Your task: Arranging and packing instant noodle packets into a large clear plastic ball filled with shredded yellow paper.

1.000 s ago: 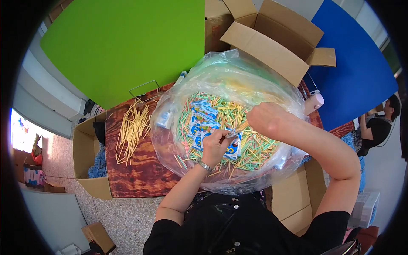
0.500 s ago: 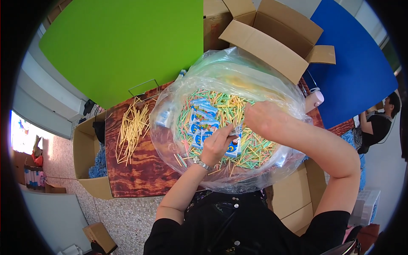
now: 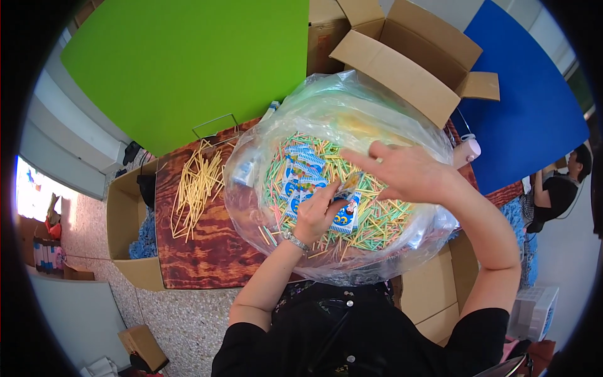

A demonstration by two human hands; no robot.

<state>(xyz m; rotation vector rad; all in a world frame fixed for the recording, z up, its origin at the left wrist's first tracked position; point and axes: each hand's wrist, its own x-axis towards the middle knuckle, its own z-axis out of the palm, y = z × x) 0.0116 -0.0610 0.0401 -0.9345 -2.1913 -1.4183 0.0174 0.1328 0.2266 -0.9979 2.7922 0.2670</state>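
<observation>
A large clear plastic bag (image 3: 314,119) lies spread open on the table, full of thin pastel sticks (image 3: 380,217) in yellow, green and pink. Several small blue-and-white packets (image 3: 304,164) rest on top of the sticks. My left hand (image 3: 316,212) pinches a small clear-and-yellow packet (image 3: 349,183) between thumb and fingers, above another blue packet (image 3: 345,217). To its right, my right hand (image 3: 411,173) hovers over the sticks with fingers spread and holds nothing.
Loose yellow sticks (image 3: 198,191) lie on the reddish wood-patterned table (image 3: 213,267) at left. An open cardboard box (image 3: 402,69) stands behind the bag, a pink cup (image 3: 466,152) at right. Green (image 3: 188,69) and blue (image 3: 521,94) panels rise behind. Another person (image 3: 559,188) sits far right.
My right hand has come away from the packet, and its fingers have opened out. The left hand keeps its hold on the packet, almost in place.
</observation>
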